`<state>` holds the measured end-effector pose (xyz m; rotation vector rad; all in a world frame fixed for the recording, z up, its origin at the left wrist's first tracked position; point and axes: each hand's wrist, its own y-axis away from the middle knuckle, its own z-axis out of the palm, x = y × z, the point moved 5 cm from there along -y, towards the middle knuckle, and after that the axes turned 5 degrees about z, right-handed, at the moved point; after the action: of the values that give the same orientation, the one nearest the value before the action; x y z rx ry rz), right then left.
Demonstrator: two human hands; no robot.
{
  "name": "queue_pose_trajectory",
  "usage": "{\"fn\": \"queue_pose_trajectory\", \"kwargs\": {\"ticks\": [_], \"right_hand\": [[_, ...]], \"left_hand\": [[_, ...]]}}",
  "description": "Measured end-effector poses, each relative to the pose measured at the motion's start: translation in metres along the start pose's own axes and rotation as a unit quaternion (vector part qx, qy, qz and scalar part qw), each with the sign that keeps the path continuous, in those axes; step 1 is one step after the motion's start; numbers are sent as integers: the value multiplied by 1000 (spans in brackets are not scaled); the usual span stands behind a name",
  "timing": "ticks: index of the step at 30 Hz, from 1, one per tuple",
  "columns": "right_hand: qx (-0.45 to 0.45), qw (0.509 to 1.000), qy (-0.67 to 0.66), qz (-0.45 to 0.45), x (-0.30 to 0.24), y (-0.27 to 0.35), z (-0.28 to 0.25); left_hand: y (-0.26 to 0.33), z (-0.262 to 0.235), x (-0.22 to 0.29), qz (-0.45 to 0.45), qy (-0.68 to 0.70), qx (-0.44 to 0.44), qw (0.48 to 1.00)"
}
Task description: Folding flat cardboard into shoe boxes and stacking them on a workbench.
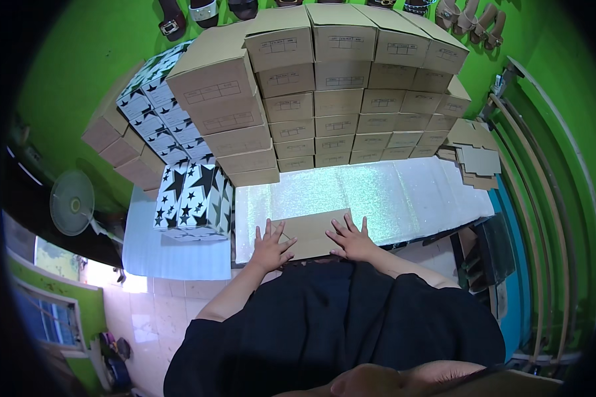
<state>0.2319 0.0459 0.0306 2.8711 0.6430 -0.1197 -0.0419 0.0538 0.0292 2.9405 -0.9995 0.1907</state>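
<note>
Closest in, the person's dark clothing fills the lower middle and hides the near edge of the table [404,198] along with whatever lies under it. Just beyond, both palms press flat on a brown cardboard piece [309,231] lying at the table's near edge. The left hand [270,246] has its fingers spread wide over the left end, gripping nothing. The right hand [351,238] lies likewise splayed on the right end, open and holding nothing. Whether the cardboard is a flat sheet or a shallow lid is hard to tell, since its near part is covered by the hands and body.

The table wears a pale, glittery covering that shines white under the light. To the left on it stand white boxes with black stars [195,202], close to the left hand but apart from it. Behind, a tall curved wall of plain brown boxes [324,99] shuts off the back of the table. Flat cardboard pieces [473,155] are heaped at the far right end. A white fan [72,202] stands off to the left. Sandals [205,10] line the bright green wall, cut off by the upper edge. The floor is pale tile.
</note>
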Motion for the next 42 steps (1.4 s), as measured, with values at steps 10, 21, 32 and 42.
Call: {"fn": "queue_pose_trajectory", "kwargs": {"ticks": [10,21,32,42], "right_hand": [[-25,1000,-1,13,-1,0,-1],[62,900,-348,256,63,-8,11],[83,777,-563,269,76,-22,6],[212,697,-669,150,74,14,-70]], "left_hand": [[-1,3,-3,-28,-7,-22,999],[5,25,-51,-176,402,80,895],[-11,16,-72,-240,660,75,708],[-23,-39,-54,-120,722,254,632]]}}
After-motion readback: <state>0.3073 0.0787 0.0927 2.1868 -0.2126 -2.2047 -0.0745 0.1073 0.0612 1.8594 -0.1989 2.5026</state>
